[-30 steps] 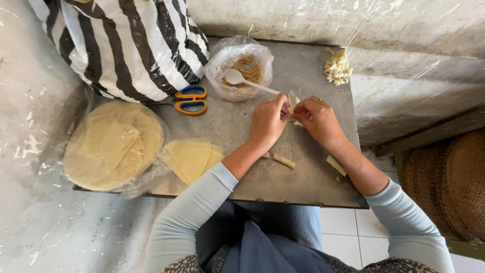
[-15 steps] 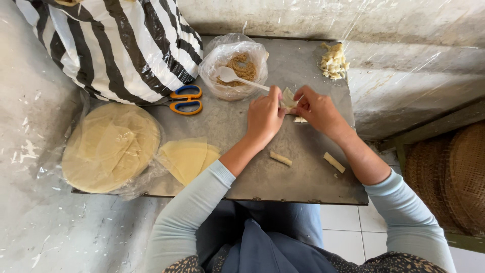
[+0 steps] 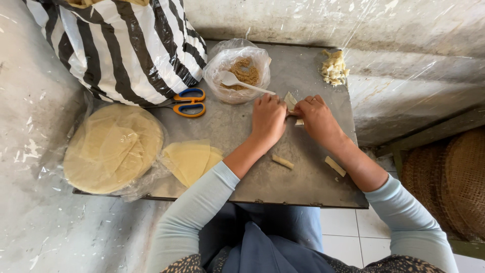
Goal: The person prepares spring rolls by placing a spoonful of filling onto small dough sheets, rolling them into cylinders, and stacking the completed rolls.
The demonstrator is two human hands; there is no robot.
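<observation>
Grey metal counter [image 3: 303, 187] against a scuffed wall, plastic sheeting around. Far left: striped black-and-white bag [image 3: 121, 45], round stack of thin wrappers [image 3: 113, 149] in clear plastic below it, cut wrapper pieces [image 3: 192, 159] just beside the stack. Orange-and-blue scissors [image 3: 189, 102] lie near the bag. Clear bag of brown filling [image 3: 241, 71] with a white spoon [image 3: 237, 82] in it. Left hand [image 3: 268, 121] and right hand [image 3: 316, 119] meet on a small wrapper piece [image 3: 291, 101], both grips pinched closed on it, just right of the filling bag. Two rolled pieces [image 3: 283, 162] [image 3: 335, 166] lie nearer the body; pile of finished pieces [image 3: 333, 68] at far right corner. To fold well, likely keep edges tight and filling centred, press the seam flat.
</observation>
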